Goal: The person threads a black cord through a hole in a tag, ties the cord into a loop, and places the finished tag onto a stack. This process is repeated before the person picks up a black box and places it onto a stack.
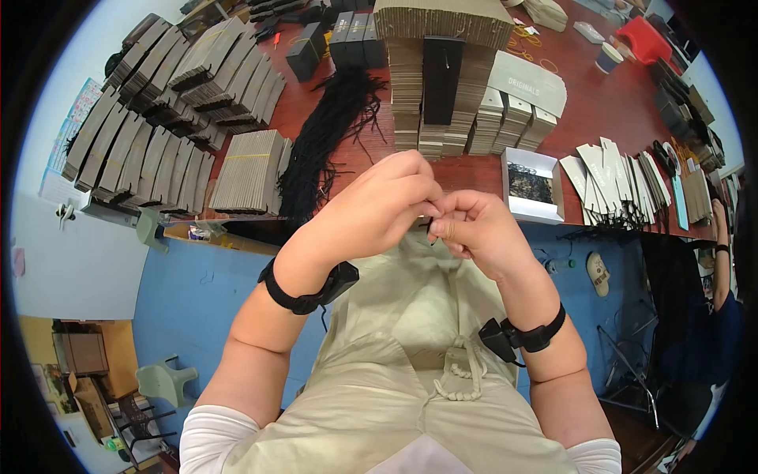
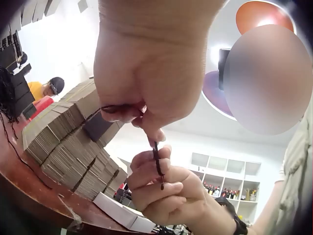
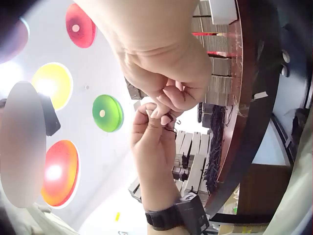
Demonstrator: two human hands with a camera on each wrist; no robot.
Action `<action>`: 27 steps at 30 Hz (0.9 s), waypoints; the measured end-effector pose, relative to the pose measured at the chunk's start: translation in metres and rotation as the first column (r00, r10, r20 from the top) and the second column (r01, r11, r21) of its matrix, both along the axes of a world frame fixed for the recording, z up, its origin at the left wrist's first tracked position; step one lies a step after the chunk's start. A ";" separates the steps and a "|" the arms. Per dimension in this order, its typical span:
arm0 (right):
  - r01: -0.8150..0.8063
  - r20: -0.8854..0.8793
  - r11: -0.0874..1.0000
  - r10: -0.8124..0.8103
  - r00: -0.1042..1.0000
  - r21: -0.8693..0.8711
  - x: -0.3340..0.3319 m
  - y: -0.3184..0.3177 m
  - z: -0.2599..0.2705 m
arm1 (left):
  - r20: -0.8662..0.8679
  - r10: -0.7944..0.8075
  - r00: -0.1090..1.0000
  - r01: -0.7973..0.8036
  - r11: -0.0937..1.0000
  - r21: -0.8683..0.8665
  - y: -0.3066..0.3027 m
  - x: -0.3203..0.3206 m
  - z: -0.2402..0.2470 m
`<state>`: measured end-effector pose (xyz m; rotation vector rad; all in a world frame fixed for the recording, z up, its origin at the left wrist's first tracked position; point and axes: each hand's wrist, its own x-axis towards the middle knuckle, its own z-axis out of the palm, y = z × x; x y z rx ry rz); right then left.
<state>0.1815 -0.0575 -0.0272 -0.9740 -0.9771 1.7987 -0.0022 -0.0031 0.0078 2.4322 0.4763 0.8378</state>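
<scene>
In the head view my two hands meet in front of my body at the table's near edge. Between their fingertips is a short black cord [image 2: 157,161], seen most clearly in the left wrist view. My left hand [image 1: 380,204] pinches its upper end with thumb and fingers, and more dark cord shows under its curled fingers. Fingers and thumb of my right hand [image 1: 483,233] grip the lower part, a short end sticking out. The fingers hide the rest of the cord.
Behind my hands rises a tall stack of cardboard pieces [image 1: 407,95]. A bundle of black cords [image 1: 328,138] lies to its left, near more cardboard stacks [image 1: 245,170]. To the right are a white box [image 1: 539,215] with dark bits and white tags [image 1: 604,178] with black strings.
</scene>
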 end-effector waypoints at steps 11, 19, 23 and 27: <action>0.299 0.028 0.943 -0.306 0.952 0.148 0.002 0.003 -0.002 | 0.206 0.433 0.878 -0.197 0.717 -0.669 -0.022 0.014 -0.036; 0.318 -0.096 0.946 -0.312 0.945 0.060 -0.003 0.002 -0.008 | 0.213 0.508 0.834 -0.463 0.856 -0.229 -0.032 0.023 -0.039; 0.232 -0.260 0.969 -0.247 0.933 -0.088 0.003 0.005 -0.007 | 0.258 0.439 0.861 -0.459 0.888 0.021 -0.030 0.023 -0.037; 0.228 -0.278 0.971 -0.239 0.930 -0.072 0.007 0.006 -0.006 | 0.276 0.415 0.867 -0.402 0.909 -0.107 -0.034 0.022 -0.037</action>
